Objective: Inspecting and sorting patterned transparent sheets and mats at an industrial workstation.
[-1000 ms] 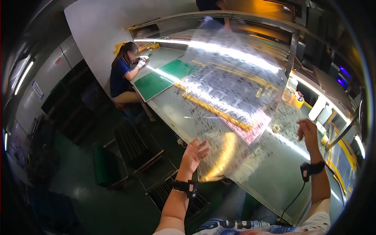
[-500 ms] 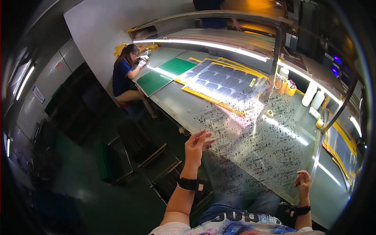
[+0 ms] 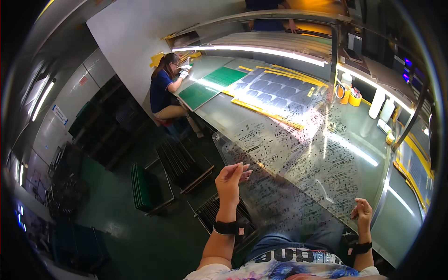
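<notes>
A large transparent film [image 3: 305, 161] printed with dense black circuit-like marks spreads in front of me, its near part over the table's front edge and above my legs. My left hand [image 3: 230, 181] is at the film's left side, thumb and fingertips pinched on its edge. At the right near corner, my right hand [image 3: 362, 213] has its fingers curled and pinched on the film too. Through the clear sheet the glossy tabletop shows. Both wrists wear black bands.
Yellow-edged dark patterned films [image 3: 275, 93] and a green board [image 3: 210, 86] lie farther back. A co-worker [image 3: 165, 88] in white gloves sits at the far left. Tape rolls [image 3: 354, 98] and white bottles [image 3: 377, 103] line the right back. Racks [image 3: 175, 163] stand on the floor at left.
The view has shifted, with the table and background now farther right. The film has moved left relative to the table, and its far left corner now sticks out past the table edge.
</notes>
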The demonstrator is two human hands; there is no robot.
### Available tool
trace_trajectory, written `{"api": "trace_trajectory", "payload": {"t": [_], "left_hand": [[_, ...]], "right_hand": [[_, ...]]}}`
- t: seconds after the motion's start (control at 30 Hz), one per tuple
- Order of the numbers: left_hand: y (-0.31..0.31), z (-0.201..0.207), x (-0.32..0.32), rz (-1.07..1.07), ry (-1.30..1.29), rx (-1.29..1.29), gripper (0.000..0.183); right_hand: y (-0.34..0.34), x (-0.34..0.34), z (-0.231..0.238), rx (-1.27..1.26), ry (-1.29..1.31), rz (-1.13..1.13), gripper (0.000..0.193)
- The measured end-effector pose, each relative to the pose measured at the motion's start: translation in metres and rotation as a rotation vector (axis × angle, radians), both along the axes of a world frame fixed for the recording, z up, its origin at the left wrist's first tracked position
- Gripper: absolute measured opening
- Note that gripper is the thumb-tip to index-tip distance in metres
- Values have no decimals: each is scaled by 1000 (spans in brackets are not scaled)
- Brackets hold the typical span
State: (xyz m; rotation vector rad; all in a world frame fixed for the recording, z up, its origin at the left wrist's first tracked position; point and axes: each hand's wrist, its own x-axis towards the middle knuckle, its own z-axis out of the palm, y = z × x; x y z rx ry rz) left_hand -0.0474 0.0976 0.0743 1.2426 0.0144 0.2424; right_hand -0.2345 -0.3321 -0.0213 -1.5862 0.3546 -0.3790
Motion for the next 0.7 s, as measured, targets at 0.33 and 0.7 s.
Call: {"api": "trace_trajectory", "payload": {"t": [0.33,0.7], "left_hand": [[10,21,-8,101,-154,102,12],[66,96,-67,180,-294,507,6]], "right_hand": [[27,15,6,-15,69,71,16],[151,120,220,-711,-520,378,27]]}}
